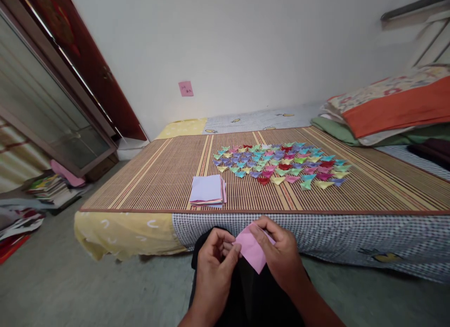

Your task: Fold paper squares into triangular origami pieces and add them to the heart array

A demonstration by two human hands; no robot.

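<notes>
A pink sheet of origami paper (253,253), partly folded, is held up over my lap between both hands. My left hand (217,261) pinches its left corner between thumb and fingers. My right hand (279,252) grips the upper right side, with the thumb lying across the front. Just beyond, a stack of square paper sheets (206,189) rests near the front edge of the mat, a pale lavender sheet on top. Many small folded paper pieces (277,163) in several colours are spread in rows to the right of the stack.
A striped bamboo mat (151,181) covers the bed, over a checked sheet (351,238) and a yellow cloth (130,231). Folded bedding (397,106) is piled at the right. A pink note (186,88) sticks to the wall. Books (52,191) lie at the left.
</notes>
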